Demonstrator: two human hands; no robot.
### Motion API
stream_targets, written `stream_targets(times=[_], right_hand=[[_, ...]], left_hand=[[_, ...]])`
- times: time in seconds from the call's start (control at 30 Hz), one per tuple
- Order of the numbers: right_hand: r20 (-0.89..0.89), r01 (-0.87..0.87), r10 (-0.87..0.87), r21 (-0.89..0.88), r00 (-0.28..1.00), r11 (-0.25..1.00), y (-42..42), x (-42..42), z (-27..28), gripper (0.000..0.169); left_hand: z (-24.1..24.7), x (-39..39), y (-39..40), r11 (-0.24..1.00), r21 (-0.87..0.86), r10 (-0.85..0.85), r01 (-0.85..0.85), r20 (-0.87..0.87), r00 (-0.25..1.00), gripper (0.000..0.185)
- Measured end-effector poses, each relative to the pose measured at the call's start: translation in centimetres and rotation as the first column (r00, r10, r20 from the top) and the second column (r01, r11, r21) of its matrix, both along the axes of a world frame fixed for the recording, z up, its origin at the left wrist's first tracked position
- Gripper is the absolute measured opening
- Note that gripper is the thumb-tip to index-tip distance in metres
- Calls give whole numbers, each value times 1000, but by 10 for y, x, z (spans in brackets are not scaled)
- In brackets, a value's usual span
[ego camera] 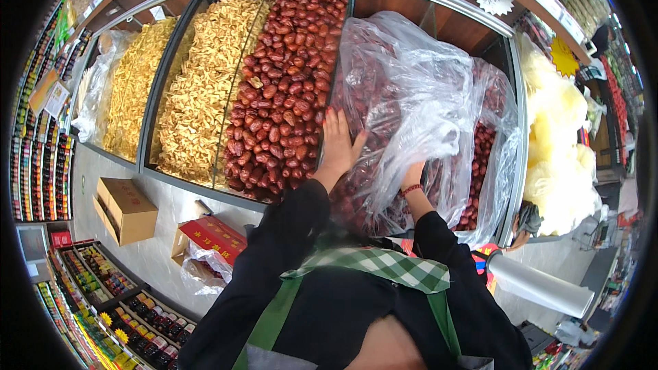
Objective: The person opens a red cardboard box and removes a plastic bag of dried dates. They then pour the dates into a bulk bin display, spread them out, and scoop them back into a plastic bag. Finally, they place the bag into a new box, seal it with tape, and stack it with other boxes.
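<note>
My left hand [338, 145] lies flat, thumb apart from the fingers, at the divider between the loose red dates [288, 97] and a neighbouring compartment. That compartment holds dark red dates under a large clear plastic bag [411, 82], which the left hand's thumb side borders. My right hand [413, 176], with a red beaded bracelet at the wrist, reaches into the bag's front folds. Plastic covers its fingers, so I cannot tell whether they grip the film. Smaller red dates [480, 164] show uncovered at the right of the bag.
Dried pale slices [200, 82] and yellow dried strips [139, 77] fill compartments to the left. Cardboard box [126, 210] and red carton [213, 241] stand on the floor. A plastic film roll [542, 282] juts out at right. Bottle shelves [139, 313] line the lower left.
</note>
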State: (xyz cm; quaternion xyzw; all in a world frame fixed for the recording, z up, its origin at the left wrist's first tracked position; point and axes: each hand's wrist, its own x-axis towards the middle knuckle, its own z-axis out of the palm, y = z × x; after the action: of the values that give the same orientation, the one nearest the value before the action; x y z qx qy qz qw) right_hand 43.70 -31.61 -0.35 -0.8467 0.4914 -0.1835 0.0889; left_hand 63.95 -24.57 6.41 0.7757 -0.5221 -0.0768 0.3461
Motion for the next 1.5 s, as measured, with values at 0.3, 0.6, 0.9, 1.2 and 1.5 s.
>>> stream_targets(times=[0.3,0.6,0.9,1.2,1.5], right_hand=[[329,35,-82,147,941,989,-82,-2,26,48],[62,-22,17,79,998,997,-123,40,55,50],[-1,-115,115,66,993,991,-151,79,63,53],[53,-129,121,198,991,972,-246,95,85,56],[-108,-161,183,189,977,969,-238,122,94,59]], left_hand=[[25,66,-67,981,-128,109,-148,-270,957,71],[6,51,-166,982,143,-99,122,-158,982,90],[-37,67,-186,992,111,49,-67,157,986,76],[3,87,-156,976,-190,-218,109,-796,565,55],[4,9,-59,977,123,-198,176,202,959,61]])
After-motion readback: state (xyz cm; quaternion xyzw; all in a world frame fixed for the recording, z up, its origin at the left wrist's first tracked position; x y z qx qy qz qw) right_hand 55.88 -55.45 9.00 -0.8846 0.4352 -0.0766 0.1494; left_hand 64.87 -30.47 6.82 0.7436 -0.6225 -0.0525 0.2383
